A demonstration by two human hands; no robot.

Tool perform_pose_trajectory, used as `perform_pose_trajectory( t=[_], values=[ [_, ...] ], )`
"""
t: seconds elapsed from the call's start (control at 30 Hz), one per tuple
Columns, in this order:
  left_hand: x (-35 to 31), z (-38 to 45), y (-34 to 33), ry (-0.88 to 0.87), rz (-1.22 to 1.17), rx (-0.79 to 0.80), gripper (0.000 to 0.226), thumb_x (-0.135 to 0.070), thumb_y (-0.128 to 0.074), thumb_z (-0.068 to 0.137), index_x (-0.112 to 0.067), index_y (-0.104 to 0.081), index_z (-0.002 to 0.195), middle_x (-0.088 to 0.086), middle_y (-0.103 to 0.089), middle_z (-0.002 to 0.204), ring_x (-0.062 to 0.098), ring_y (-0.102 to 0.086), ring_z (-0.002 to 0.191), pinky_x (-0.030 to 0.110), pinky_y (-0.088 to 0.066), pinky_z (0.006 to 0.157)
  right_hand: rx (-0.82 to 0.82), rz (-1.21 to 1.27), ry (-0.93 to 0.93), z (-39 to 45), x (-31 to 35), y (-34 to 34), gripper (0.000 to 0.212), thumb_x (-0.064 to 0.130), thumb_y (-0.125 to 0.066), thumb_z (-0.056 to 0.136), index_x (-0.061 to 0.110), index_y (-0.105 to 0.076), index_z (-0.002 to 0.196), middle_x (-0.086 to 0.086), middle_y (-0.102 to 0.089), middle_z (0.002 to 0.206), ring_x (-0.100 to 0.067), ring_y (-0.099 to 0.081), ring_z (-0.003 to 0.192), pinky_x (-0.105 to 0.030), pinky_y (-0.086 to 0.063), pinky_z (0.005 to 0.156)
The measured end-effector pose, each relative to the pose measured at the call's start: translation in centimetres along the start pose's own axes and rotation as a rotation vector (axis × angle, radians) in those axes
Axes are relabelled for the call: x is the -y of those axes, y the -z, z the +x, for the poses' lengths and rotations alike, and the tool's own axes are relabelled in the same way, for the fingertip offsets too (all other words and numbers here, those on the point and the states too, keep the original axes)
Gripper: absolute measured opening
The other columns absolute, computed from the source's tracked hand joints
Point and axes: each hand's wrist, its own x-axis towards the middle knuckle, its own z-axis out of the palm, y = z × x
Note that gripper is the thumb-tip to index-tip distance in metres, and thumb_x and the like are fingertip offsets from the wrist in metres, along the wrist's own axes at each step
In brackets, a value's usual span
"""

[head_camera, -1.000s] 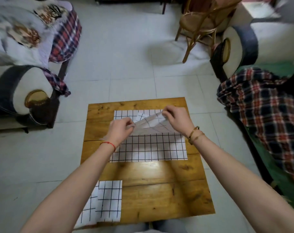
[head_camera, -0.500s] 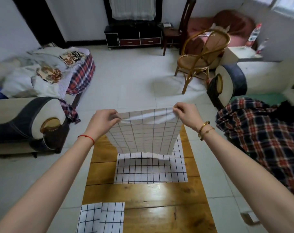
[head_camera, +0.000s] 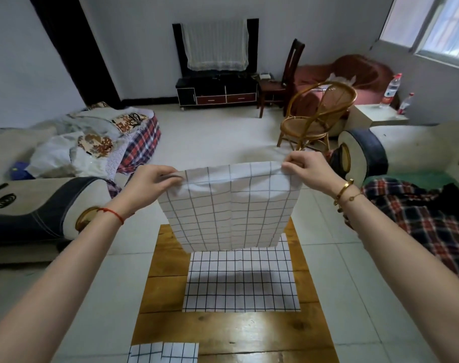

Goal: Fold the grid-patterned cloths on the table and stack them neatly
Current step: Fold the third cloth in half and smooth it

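Lifted higher than a moment ago, the grid cloth (head_camera: 229,208) hangs mid-frame above the table (head_camera: 231,334), its top corners pinched by the left hand (head_camera: 151,186) and right hand (head_camera: 308,171).

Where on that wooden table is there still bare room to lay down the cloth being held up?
Bare wood shows in the band across the table between the flat cloth and the folded cloths at the near left corner, widest to the right. Narrow strips run along both sides of the flat cloth. The far middle is taken by it, under the held cloth that the left hand and right hand grip.
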Motion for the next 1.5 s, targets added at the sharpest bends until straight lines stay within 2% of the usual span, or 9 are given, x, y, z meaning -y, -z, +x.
perform_pose_trajectory(
  t=[0.23,0.4,0.6,0.77,0.93,1.13,1.27,1.37,1.5],
  values=[
    [-1.4,-1.6,2.1,0.042,-0.147,0.210,0.014,-0.018,-0.060,0.091,-0.025,-0.071,0.097,-0.015,-0.073,0.092,0.002,-0.067,0.087,0.021,-0.053,0.079,0.183,0.103,-0.015,-1.4,0.7,2.0,0.017,0.028,-0.061,0.092,0.014,-0.070,0.089,-0.006,-0.066,0.090,-0.020,-0.062,0.085,-0.038,-0.053,0.073],
    [-2.2,-2.8,3.8,0.097,-0.219,0.370,0.016,-0.033,-0.059,0.094,-0.027,-0.074,0.095,-0.003,-0.072,0.086,0.031,-0.066,0.083,0.050,-0.053,0.077,0.398,0.351,-0.086,-2.7,0.3,3.1,0.025,0.038,-0.063,0.087,0.014,-0.069,0.090,-0.024,-0.062,0.093,-0.036,-0.064,0.082,-0.035,-0.056,0.064],
    [-3.5,-3.4,5.2,0.130,-0.346,0.532,0.025,-0.017,-0.051,0.096,-0.018,-0.075,0.091,0.005,-0.072,0.088,0.020,-0.068,0.082,0.032,-0.052,0.077,0.572,0.576,-0.154,-3.6,-0.1,4.1,0.047,0.050,-0.071,0.078,0.004,-0.063,0.088,-0.037,-0.039,0.075,-0.030,-0.037,0.066,-0.024,-0.035,0.054],
    [-2.5,-2.5,4.6,0.142,-0.352,0.510,0.026,-0.026,-0.054,0.095,-0.024,-0.072,0.077,0.005,-0.054,0.066,0.030,-0.046,0.064,0.047,-0.037,0.071,0.544,0.680,-0.192,-3.4,-0.8,3.5,0.039,0.046,-0.073,0.078,0.009,-0.066,0.086,-0.039,-0.036,0.076,-0.042,-0.034,0.063,-0.033,-0.023,0.054],
    [0.4,-0.4,1.3,0.262,-0.323,0.478,0.024,-0.029,-0.060,0.092,-0.013,-0.070,0.078,0.002,-0.051,0.064,0.017,-0.047,0.063,0.028,-0.041,0.068,0.518,0.603,-0.258,-3.0,-2.2,1.2,0.034,0.037,-0.067,0.086,0.003,-0.063,0.087,-0.013,-0.037,0.070,-0.018,-0.034,0.058,-0.020,-0.031,0.053],
    [6.0,1.5,-5.5,0.350,-0.326,0.454,0.031,-0.036,-0.062,0.087,-0.007,-0.071,0.086,-0.003,-0.060,0.072,0.005,-0.050,0.065,0.023,-0.038,0.065,0.506,0.475,-0.418,-2.4,-6.3,-4.8,0.029,0.028,-0.065,0.089,-0.001,-0.066,0.095,-0.010,-0.064,0.082,-0.017,-0.061,0.073,-0.025,-0.051,0.065],
    [9.0,2.0,-10.7,0.396,-0.297,0.334,0.004,-0.026,-0.073,0.083,-0.023,-0.075,0.084,-0.017,-0.072,0.080,-0.009,-0.064,0.076,0.010,-0.045,0.073,0.421,0.302,-0.507,-2.5,-9.9,-9.9,0.025,0.030,-0.067,0.085,0.005,-0.068,0.083,-0.005,-0.061,0.073,-0.016,-0.056,0.069,-0.033,-0.048,0.066],
    [10.7,1.9,-14.1,0.440,-0.276,0.280,0.014,-0.023,-0.077,0.079,-0.034,-0.070,0.076,-0.033,-0.066,0.068,-0.016,-0.061,0.075,0.001,-0.043,0.069,0.349,0.187,-0.563,-2.9,-11.7,-13.3,0.027,0.026,-0.067,0.082,0.000,-0.064,0.075,-0.002,-0.053,0.064,-0.014,-0.049,0.063,-0.029,-0.040,0.061],
    [12.1,1.2,-17.9,0.467,-0.243,0.260,0.009,-0.013,-0.074,0.081,-0.022,-0.072,0.082,-0.016,-0.067,0.082,0.003,-0.062,0.088,0.015,-0.047,0.082,0.306,0.110,-0.598,-3.6,-12.9,-16.7,0.014,0.015,-0.063,0.083,0.009,-0.060,0.071,0.005,-0.050,0.065,-0.016,-0.048,0.068,-0.026,-0.037,0.062]
  ],
)
